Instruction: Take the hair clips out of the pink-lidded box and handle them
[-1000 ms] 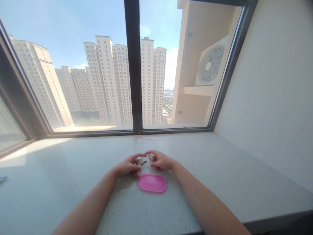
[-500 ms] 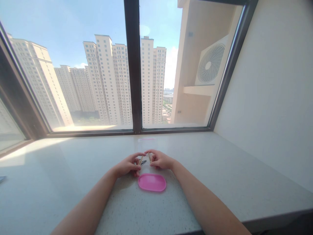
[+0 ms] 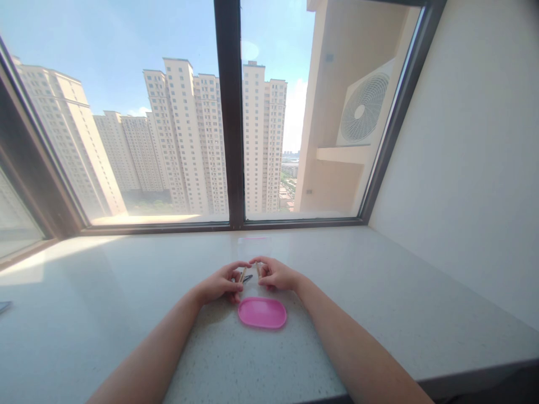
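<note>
Just beyond the pink oval tray, both hands are raised with the fingertips close together. My left hand pinches a thin tan stick-like piece between thumb and fingers. Another tan stick-like piece stands upright in the closed fingers of my right hand. The index fingertips of the two hands meet or nearly meet above the pieces. A small dark slender object shows between the hands, partly hidden by the left fingers; I cannot tell whether it is held or lies on the surface.
A clear box-like object with a pink line sits behind the hands, near the window frame. The pale speckled sill spreads to both sides. At the far left edge lies a bluish flat item. A white wall bounds the right.
</note>
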`<control>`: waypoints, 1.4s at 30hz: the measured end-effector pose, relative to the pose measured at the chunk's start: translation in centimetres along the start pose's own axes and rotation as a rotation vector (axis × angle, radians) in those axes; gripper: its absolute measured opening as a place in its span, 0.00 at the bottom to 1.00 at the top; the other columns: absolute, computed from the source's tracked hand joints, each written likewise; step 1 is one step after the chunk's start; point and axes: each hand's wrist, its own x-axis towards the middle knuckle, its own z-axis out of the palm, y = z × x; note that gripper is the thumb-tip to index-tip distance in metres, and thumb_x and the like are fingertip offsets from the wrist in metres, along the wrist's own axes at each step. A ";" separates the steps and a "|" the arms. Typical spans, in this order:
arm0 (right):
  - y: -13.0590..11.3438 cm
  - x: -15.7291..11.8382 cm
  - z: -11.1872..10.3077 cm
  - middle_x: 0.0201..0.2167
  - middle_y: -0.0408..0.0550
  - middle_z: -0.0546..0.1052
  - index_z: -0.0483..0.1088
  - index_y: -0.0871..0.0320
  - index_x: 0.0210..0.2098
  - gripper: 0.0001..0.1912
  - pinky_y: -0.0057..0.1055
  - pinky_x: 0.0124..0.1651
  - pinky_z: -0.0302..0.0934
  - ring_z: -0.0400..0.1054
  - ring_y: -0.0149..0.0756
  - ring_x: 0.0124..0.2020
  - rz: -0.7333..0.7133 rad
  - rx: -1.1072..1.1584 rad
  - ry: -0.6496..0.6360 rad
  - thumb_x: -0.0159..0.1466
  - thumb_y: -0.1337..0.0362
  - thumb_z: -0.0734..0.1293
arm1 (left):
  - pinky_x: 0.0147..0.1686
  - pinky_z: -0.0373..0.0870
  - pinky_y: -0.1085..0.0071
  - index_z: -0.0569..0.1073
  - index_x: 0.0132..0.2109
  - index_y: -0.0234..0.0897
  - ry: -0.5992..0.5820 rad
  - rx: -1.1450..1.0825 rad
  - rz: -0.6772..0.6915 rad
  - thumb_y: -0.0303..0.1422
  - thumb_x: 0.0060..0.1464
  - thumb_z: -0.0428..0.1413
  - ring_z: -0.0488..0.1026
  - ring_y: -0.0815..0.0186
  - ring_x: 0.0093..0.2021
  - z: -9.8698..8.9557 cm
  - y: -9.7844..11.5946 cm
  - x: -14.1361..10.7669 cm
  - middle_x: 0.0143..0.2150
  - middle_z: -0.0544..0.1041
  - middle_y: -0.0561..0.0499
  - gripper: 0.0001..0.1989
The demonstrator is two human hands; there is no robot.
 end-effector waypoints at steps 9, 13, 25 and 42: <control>0.2 0.1 0.0 0.19 0.33 0.66 0.61 0.57 0.54 0.33 0.21 0.20 0.58 0.63 0.25 0.16 0.002 0.018 -0.006 0.49 0.70 0.71 | 0.21 0.68 0.75 0.61 0.58 0.46 0.010 0.009 0.024 0.32 0.46 0.64 0.74 0.68 0.23 0.1 0.0 0.0 0.33 0.70 0.54 0.33; 0.1 0.1 0.0 0.18 0.32 0.66 0.61 0.58 0.54 0.34 0.21 0.20 0.58 0.63 0.25 0.16 0.015 0.029 -0.013 0.49 0.69 0.72 | 0.20 0.67 0.76 0.61 0.57 0.45 0.026 0.016 0.027 0.32 0.47 0.64 0.74 0.68 0.23 0.2 0.1 -0.1 0.33 0.71 0.54 0.32; 0.4 0.1 -0.1 0.20 0.35 0.68 0.60 0.58 0.55 0.36 0.24 0.22 0.62 0.67 0.29 0.19 0.026 0.059 -0.022 0.48 0.67 0.73 | 0.23 0.68 0.75 0.60 0.57 0.42 0.042 0.020 0.006 0.31 0.46 0.63 0.75 0.67 0.25 0.4 0.4 -0.2 0.32 0.72 0.54 0.32; 0.1 0.0 -0.1 0.23 0.37 0.70 0.59 0.57 0.56 0.40 0.25 0.24 0.63 0.68 0.30 0.22 0.079 0.099 -0.016 0.46 0.66 0.76 | 0.21 0.65 0.78 0.58 0.59 0.45 0.028 0.017 -0.008 0.34 0.46 0.63 0.75 0.67 0.27 0.3 0.4 -0.2 0.35 0.73 0.52 0.35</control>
